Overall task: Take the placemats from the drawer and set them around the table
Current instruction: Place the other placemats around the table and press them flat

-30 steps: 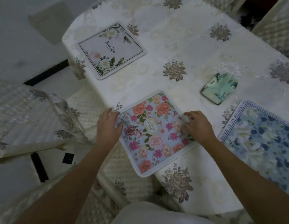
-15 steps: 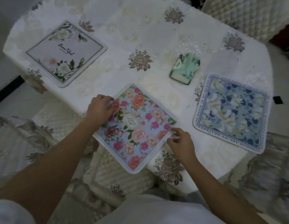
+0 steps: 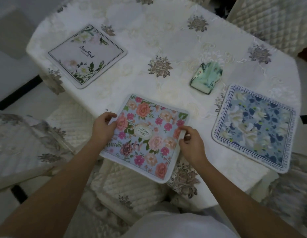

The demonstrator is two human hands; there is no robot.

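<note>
On the counter, left grip and right grip pinch the overhanging pink mat, positioning it; it probably needs sliding inward next.

A table under a white cloth embroidered with grey-brown flowers fills the middle. A cream quilted chair back stands far right. A quilted seat sits tucked under the near edge. A covered chair stands left, on pale floor. The light is dim.
</note>
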